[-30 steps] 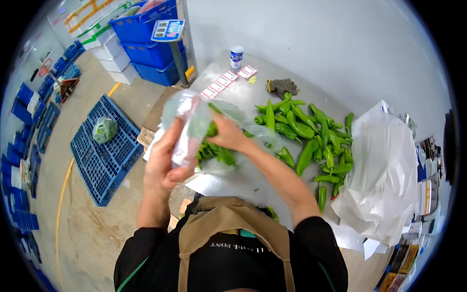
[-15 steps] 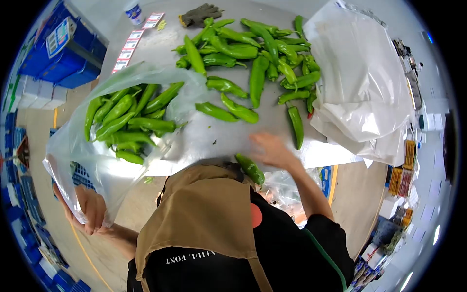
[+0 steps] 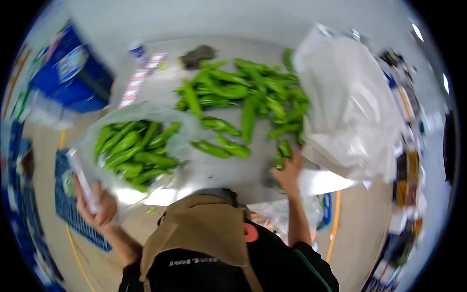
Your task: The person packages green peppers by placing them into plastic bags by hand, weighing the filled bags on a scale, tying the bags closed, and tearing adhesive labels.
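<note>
My left hand (image 3: 99, 207) is closed on the edge of a clear plastic bag (image 3: 194, 127), which lies open on the metal table (image 3: 214, 173). Several green peppers (image 3: 129, 146) rest inside the bag. At the table's near right, my right hand (image 3: 288, 173) has its fingers around a green pepper (image 3: 284, 149); the picture is blurred there. A large heap of loose peppers (image 3: 228, 91) covers the middle and back of the table, with a few single ones between the heap and the bag.
White plastic sheeting (image 3: 348, 112) lies on the right of the table. At the back are a dark glove (image 3: 198, 56), a strip of labels (image 3: 134, 87) and a small tub (image 3: 138, 52). Blue crates (image 3: 92, 73) stand at the left, a blue pallet (image 3: 73, 209) on the floor.
My right hand has moved right and closed on a pepper near the table's edge. The pepper that lay by the apron has gone from its spot. My left hand still grips the bag.
</note>
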A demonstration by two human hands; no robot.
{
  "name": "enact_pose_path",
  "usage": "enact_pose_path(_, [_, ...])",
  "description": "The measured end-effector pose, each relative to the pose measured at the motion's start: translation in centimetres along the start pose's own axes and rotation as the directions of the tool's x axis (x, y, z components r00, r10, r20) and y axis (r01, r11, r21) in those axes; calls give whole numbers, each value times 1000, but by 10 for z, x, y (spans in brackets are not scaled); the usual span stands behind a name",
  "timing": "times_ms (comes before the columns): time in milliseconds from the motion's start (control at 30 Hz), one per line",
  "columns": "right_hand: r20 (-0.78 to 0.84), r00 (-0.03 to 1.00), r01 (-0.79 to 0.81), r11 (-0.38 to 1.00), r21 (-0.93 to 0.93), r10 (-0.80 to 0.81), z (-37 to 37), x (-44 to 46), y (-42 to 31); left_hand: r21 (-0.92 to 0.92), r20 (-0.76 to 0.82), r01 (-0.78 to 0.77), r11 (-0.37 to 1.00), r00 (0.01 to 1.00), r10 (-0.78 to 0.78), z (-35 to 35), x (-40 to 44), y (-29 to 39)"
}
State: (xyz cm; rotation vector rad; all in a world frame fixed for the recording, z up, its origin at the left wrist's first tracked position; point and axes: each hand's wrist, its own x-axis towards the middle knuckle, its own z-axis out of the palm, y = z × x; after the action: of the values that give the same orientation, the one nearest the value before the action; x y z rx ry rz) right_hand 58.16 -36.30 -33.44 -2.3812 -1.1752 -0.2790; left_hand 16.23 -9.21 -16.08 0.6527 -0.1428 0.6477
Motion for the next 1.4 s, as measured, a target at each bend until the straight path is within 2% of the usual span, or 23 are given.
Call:
enact_pose_path(67, [73,995,-68,997,47,64,41,-9,56,-38,-262,-134,990,958,119,20,-3,-8])
enact_pose_path(100, [228,955,-203,979,28,191,33,1,48,-55,-242,-146,988,962,128,30,6,-7])
enact_pose_path(133, [272,957,-120,991,54,101,29,11,49,-73,-221,-156,985,966,137,39,16,-7])
enact_pose_path(200, [264,952,-179,981,77,154,20,19,17,-117,-162,-183,976,973,163,59,23,-10])
enact_pose_path(300, [313,949,-108,891,440,-39,-21,44,-59,-201,-512,-285,937,846,147,119,51,-10])
enact_pose_path(367, [121,927,224,783,581,-355,-51,65,-123,-177,-360,-215,960,922,141,102,47,-7])
enact_pose_path(433, [88,745,470,614,634,-661,-73,89,-179,-151,-267,-149,977,958,105,90,44,-6])
enact_pose_path(500, [59,501,623,407,668,-863,-65,106,-234,-163,-283,-136,977,955,86,90,42,-10])
enact_pose_path(600, [144,213,672,252,696,-966,-7,115,-321,-174,-381,-168,970,920,91,92,31,-14])
enact_pose_path(633, [-53,229,790,153,594,-972,14,111,-345,-171,-351,-164,972,932,95,88,26,-12])
enact_pose_path(700, [-197,315,890,218,400,-928,35,94,-371,-136,-258,-127,983,962,89,78,16,-4])
enact_pose_path(767, [-282,293,654,-24,756,-914,13,104,-369,-68,-153,-97,993,984,86,65,4,6])
enact_pose_path(800, [-301,317,640,-31,767,-899,5,115,-361,-53,-161,-119,991,981,109,59,-1,9])
enact_pose_path(867, [-437,516,723,101,684,-737,15,149,-322,-73,-180,-156,985,973,141,48,-12,11])
enact_pose_path(933, [-302,781,609,562,559,-546,21,191,-276,-76,-235,-172,982,960,150,44,-13,11])
enact_pose_path(1000, [154,873,390,852,348,-462,40,241,-220,-100,-327,-228,968,927,184,44,-13,8])
enact_pose_path(1033, [328,858,343,916,207,-395,64,261,-190,-88,-296,-199,976,941,165,43,-12,7])
enact_pose_path(1100, [564,752,326,936,130,-340,103,288,-143,-55,-226,-143,988,966,127,38,-4,8])
enact_pose_path(1133, [601,728,307,941,144,-330,120,294,-126,-124,-348,-229,965,921,174,49,5,4])
enact_pose_path(1167, [638,700,288,944,159,-321,129,296,-116,-117,-298,-199,973,942,157,44,6,4])
enact_pose_path(1233, [659,669,314,934,169,-344,133,296,-112,-93,-204,-136,986,972,115,31,5,5])
enact_pose_path(1367, [644,656,444,891,90,-393,135,263,-109,-78,-260,-145,986,958,121,26,9,5])
enact_pose_path(1400, [513,720,518,854,50,-467,134,246,-107,-129,-481,-230,965,865,143,37,13,3])
